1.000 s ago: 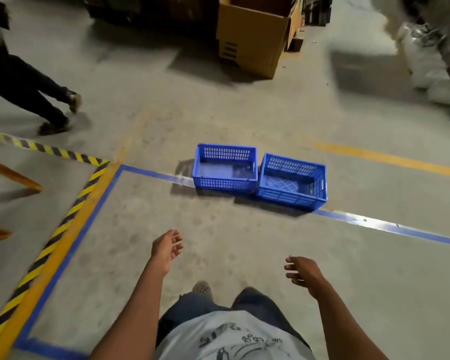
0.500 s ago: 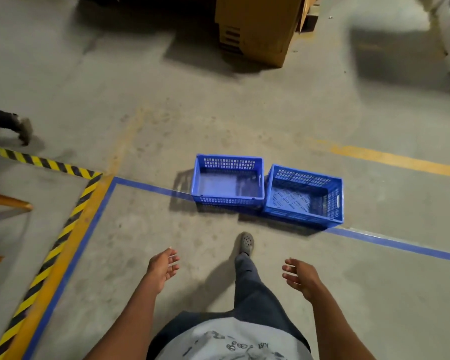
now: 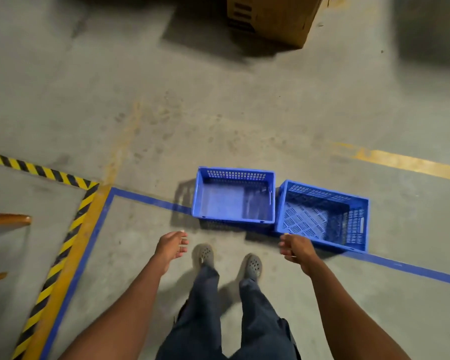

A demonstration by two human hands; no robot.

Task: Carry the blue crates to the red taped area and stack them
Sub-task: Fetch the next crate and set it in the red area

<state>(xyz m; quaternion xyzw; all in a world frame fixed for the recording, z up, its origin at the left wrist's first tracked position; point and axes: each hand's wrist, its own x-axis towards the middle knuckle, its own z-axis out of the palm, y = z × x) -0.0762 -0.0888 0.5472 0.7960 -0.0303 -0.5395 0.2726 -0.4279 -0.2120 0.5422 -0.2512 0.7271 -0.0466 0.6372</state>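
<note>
Two empty blue plastic crates stand side by side on the concrete floor, across a blue tape line. The left crate (image 3: pixel 233 196) has a solid bottom; the right crate (image 3: pixel 322 215) has a slotted bottom. My left hand (image 3: pixel 170 246) hovers just short of the left crate's near left corner, fingers loosely apart, holding nothing. My right hand (image 3: pixel 295 247) hangs by the near left corner of the right crate, fingers curled but empty. My two feet stand right in front of the crates. No red tape is in view.
A blue tape line (image 3: pixel 411 267) runs under the crates and turns down at the left. Yellow-black hazard tape (image 3: pixel 63 245) runs beside it. A large cardboard box (image 3: pixel 273 19) stands farther ahead. A wooden piece (image 3: pixel 8 220) pokes in at the left edge.
I have walked up to the crates, which now lie right at my feet. Both hands have reached forward towards them. The other person's foot has left the view.
</note>
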